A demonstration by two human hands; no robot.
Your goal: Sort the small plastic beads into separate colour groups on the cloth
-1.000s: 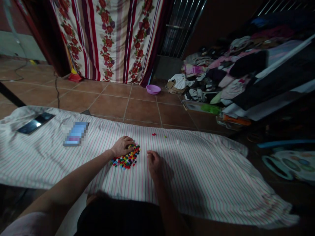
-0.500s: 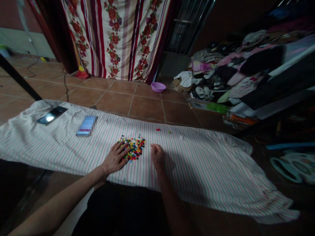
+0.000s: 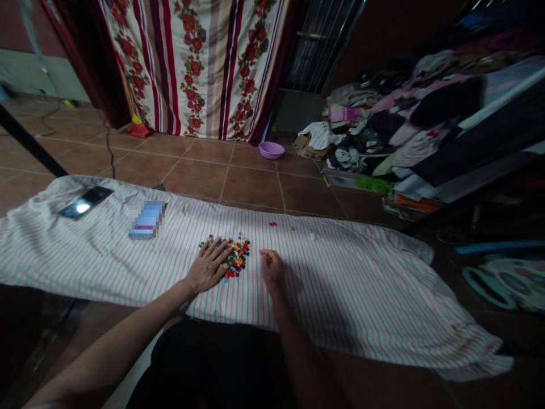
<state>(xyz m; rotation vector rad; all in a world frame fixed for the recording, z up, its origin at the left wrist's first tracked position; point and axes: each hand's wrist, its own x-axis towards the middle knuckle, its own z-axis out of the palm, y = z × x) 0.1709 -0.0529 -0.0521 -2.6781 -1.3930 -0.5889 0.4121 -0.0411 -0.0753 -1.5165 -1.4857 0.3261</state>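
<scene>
My left hand (image 3: 208, 268) lies flat with fingers spread over the left part of a pile of small multicoloured beads (image 3: 239, 255), covering some of them. To the right of the pile, my right hand (image 3: 272, 268) rests on the striped cloth (image 3: 366, 289) with its fingers curled and the thumb against the forefinger. Whether anything is between those fingers cannot be made out. Beyond the right hand sit a few red beads (image 3: 272, 224), a yellow-green bead (image 3: 292, 228) and a small white cluster (image 3: 313, 236), apart from each other.
A dark phone (image 3: 85, 202) and a second phone with a lit, blurred screen (image 3: 147, 219) lie on the cloth at left. On the tiled floor beyond are a purple basin (image 3: 271, 150) and a red dustpan (image 3: 138, 129). A clothes heap (image 3: 361, 122) fills the right side.
My left hand has slid a little right and up over the beads, uncovering some at the pile's left edge. The right hand keeps its place and curled shape. The view has shifted slightly.
</scene>
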